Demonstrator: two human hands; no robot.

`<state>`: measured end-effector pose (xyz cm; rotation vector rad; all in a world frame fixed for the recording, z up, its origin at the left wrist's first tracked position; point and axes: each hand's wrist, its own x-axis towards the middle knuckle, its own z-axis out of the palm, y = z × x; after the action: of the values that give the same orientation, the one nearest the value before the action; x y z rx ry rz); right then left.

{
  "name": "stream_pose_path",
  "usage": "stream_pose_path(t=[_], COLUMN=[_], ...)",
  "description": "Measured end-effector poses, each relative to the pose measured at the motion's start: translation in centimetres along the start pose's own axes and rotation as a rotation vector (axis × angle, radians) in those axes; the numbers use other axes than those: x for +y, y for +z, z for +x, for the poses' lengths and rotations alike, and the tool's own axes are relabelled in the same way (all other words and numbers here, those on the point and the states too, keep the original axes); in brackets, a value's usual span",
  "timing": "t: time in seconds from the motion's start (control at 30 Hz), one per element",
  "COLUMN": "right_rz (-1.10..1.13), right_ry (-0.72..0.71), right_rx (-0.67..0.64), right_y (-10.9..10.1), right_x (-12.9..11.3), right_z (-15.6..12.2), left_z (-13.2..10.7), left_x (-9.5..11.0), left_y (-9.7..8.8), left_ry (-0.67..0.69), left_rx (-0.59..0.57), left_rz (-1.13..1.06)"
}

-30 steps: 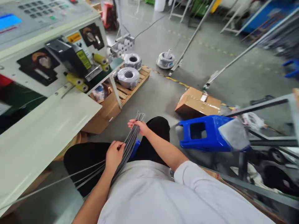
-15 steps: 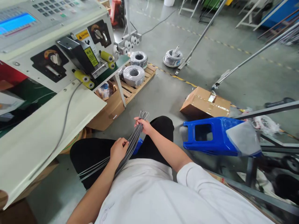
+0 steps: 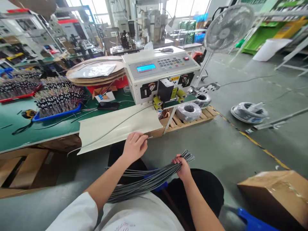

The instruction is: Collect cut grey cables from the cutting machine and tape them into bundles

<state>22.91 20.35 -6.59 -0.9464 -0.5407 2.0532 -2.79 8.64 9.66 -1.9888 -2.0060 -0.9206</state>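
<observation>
My right hand (image 3: 183, 168) is closed around one end of a bundle of grey cables (image 3: 154, 179), whose cut tips stick out past the fingers. The bundle lies across my lap, and its other end passes behind my left forearm. Above the bundle, apart from it, my left hand (image 3: 135, 146) is raised with loosely bent fingers and nothing visible in them. A single grey cable (image 3: 115, 126) runs from the yellow rollers (image 3: 157, 102) of a cable-cutting machine (image 3: 146, 80) down a cream sheet (image 3: 96, 128), beyond my left hand.
On the green bench (image 3: 14, 134) at left stand a blue tray (image 3: 60, 114) of wired parts, a tape measure (image 3: 29, 114) and a phone (image 3: 108, 106). Wrapped cable coils (image 3: 189, 112) sit on a pallet (image 3: 204, 115). A cardboard box (image 3: 276, 192) lies at right, a fan (image 3: 228, 29) behind.
The view has swung up and left, showing more bench. My left hand has come off the cable bundle and risen toward the cream sheet. My right hand still grips the bundle.
</observation>
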Motion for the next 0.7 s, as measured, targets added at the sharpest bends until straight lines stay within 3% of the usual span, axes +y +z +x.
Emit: stream_pose_path(t=[0.1, 0.23, 0.5, 0.7], right_rz=[-0.029, -0.079, -0.185, -0.134], right_ry=[-0.018, -0.041, -0.017, 0.035], right_rx=[0.001, 0.030, 0.102, 0.126], right_y=[0.4, 0.4, -1.5, 0.4], right_x=[-0.1, -0.2, 0.0, 0.2], right_z=[-0.2, -0.2, 1.6, -1.4], left_z=[3.1, 5.3, 5.7, 5.0], left_x=[-2.3, -4.1, -5.3, -4.0], left_y=[-1.4, -1.1, 0.0, -1.3], left_ry=[-0.063, -0.165, -0.254, -0.256], left_rx=[0.092, 0.050, 0.000, -0.102], left_rz=[0.154, 0.269, 0.317, 0.303])
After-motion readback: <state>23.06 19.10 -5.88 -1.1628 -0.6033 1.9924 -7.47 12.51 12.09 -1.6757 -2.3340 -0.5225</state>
